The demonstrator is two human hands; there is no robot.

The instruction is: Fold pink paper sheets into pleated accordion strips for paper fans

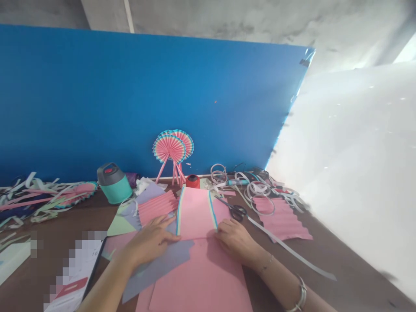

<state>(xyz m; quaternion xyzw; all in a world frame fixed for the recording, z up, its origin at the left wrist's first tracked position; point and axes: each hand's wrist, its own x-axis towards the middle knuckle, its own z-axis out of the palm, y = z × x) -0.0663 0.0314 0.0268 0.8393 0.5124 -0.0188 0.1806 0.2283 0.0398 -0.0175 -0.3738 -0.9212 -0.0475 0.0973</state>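
A pink sheet of paper with blue, white and yellow striped side edges [196,214] lies in front of me, its near edge straight. My left hand [154,238] rests at its lower left corner, fingers spread, index and thumb touching the sheet. At the lower right corner, my right hand [235,238] has its fingers curled together on the sheet's edge. Larger plain pink sheets [201,277] lie beneath, nearer to me. A grey-blue sheet [159,268] sticks out under my left hand. Black-handled scissors [238,212] lie just beyond my right hand.
Pleated pink paper [281,219] and curled paper strips [260,190] lie at right. Finished round paper fans [170,148] stand against the blue partition [130,99]. A teal-and-grey container [115,184] stands at left, near a phone [81,268]. A red roll [193,181] sits behind the striped sheet.
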